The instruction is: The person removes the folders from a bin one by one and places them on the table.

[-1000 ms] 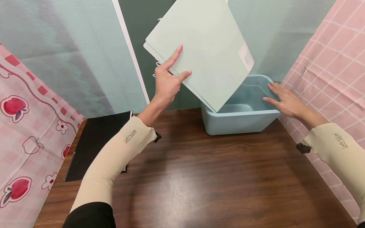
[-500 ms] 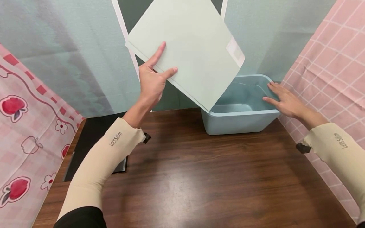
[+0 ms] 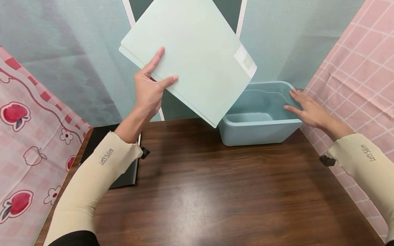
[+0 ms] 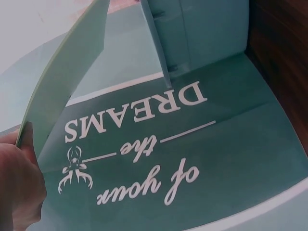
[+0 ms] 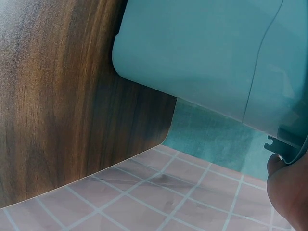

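My left hand pinches a pale green file folder by its spine edge, with the thumb and a finger lying on the near face. The folder hangs tilted in the air, a whitish label near its right corner. In the left wrist view the folder appears edge-on beside part of the hand. A light blue plastic bin stands at the back right of the table, and its visible inside is bare. My right hand grips the bin's right rim. The right wrist view shows a fingertip tucked against the rim.
A flat black folder-like item lies at the table's left, partly hidden by the left sleeve. The brown wooden table is bordered by a patterned pink cloth, a blue-green curtain and a pink checked cloth.
My left hand has carried the folder leftward, away from above the bin; its lower corner now hangs just left of the bin's rim. The right hand and the bin have stayed put.
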`<action>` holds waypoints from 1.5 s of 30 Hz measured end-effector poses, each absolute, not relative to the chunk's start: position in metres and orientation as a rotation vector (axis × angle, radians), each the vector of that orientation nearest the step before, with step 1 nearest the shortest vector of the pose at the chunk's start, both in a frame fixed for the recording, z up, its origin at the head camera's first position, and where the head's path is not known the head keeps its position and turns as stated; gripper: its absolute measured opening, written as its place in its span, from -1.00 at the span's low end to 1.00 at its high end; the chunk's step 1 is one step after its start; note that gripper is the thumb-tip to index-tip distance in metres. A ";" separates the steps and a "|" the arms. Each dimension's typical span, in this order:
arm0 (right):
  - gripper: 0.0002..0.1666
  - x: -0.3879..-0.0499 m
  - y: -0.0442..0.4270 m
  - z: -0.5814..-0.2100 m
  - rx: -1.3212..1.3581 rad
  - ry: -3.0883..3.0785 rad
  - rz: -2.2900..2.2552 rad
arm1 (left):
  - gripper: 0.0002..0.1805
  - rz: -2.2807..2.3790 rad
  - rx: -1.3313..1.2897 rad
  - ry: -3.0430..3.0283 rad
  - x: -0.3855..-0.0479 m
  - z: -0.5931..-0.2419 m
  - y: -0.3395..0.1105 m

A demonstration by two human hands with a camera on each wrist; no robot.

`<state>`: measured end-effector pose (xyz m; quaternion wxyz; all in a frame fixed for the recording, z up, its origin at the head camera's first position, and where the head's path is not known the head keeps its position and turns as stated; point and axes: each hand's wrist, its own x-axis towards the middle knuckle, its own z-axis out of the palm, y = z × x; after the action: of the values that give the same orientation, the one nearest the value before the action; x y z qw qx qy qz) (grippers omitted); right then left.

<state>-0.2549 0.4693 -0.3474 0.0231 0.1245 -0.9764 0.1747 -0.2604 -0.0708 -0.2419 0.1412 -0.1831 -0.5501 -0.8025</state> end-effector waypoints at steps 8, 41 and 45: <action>-0.04 -0.255 0.469 -0.346 0.384 -3.020 0.542 | -0.10 -2.376 -0.509 -1.595 -0.253 -0.236 -0.099; -0.03 -0.252 0.463 -0.342 0.370 -3.030 0.559 | -0.08 -2.535 -0.424 -1.770 -0.237 -0.253 -0.188; -0.03 -0.251 0.463 -0.343 0.361 -3.032 0.561 | -0.09 -2.550 -0.424 -1.835 -0.239 -0.259 -0.196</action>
<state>-0.2513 0.4633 -0.3426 0.0188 0.1161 -0.9765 0.1806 -0.2387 -0.1957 -0.2586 -0.0142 -0.1337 -0.5787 -0.8044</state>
